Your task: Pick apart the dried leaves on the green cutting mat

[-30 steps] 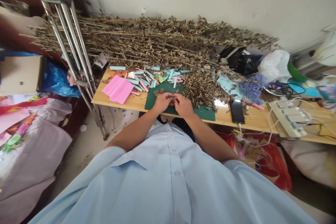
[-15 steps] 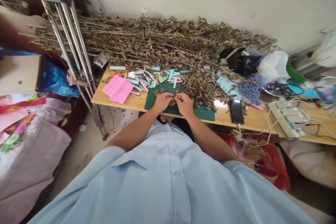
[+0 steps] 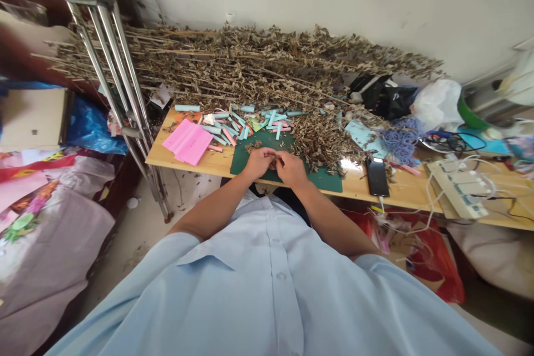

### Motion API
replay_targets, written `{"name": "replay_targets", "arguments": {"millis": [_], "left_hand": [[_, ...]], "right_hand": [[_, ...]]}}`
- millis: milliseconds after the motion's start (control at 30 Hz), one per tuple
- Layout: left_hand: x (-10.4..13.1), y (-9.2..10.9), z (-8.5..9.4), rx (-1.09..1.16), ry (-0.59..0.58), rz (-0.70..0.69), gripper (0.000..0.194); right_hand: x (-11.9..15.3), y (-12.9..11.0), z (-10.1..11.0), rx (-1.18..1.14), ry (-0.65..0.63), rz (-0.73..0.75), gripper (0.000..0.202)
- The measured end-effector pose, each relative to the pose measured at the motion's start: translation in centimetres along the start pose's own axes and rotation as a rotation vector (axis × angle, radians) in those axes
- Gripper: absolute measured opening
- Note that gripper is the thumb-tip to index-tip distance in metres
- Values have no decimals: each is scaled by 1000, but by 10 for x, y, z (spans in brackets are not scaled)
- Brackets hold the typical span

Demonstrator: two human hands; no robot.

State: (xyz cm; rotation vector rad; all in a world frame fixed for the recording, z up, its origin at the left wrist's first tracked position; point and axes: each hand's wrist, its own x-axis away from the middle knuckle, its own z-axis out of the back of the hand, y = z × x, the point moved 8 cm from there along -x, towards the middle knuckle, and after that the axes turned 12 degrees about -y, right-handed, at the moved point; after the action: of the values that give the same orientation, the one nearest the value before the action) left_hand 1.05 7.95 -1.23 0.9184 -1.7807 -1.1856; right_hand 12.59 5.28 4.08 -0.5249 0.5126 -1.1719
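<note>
Left hand (image 3: 259,163) and right hand (image 3: 292,169) meet over the mat (image 3: 239,161), near the table's (image 3: 406,192) front edge. Fingers are curled inward; what they pinch cannot be told. The leaf pile (image 3: 319,142) covers the mat's rear right corner.

A pale wooden table (image 3: 155,154) runs along here, and its back edge is buried under dried stalks (image 3: 250,69). Folded pink paper (image 3: 187,142) lies close to the left front corner, short blue and pink rolls (image 3: 214,129) scattered just behind and beside it. A green mat (image 3: 238,160) sits at the middle of the front edge, loose dried leaves (image 3: 319,142) heaped partly over it. Further right along that edge are a black phone (image 3: 377,177) (its cable hangs over) and a cream power strip (image 3: 456,186).
</note>
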Motion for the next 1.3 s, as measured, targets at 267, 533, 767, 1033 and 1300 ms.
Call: {"name": "replay_targets", "arguments": {"millis": [267,533,767,1033,1300], "left_hand": [[3,-1,0,53,9,21,18],[3,4,-4,19,-47,-22,15],[4,4,1,14,19,-27,16],[2,1,2,58,0,-39,15],[2,2,0,48,-8,-7,17]], "right_hand": [[-3,52,-16,-787,128,-381,30],[1,41,-7,-696,165,-311,29],[4,12,3,-329,137,-140,25],[-1,48,-15,-849,174,-374,34],[1,51,-13,-896,215,-369,26]]}}
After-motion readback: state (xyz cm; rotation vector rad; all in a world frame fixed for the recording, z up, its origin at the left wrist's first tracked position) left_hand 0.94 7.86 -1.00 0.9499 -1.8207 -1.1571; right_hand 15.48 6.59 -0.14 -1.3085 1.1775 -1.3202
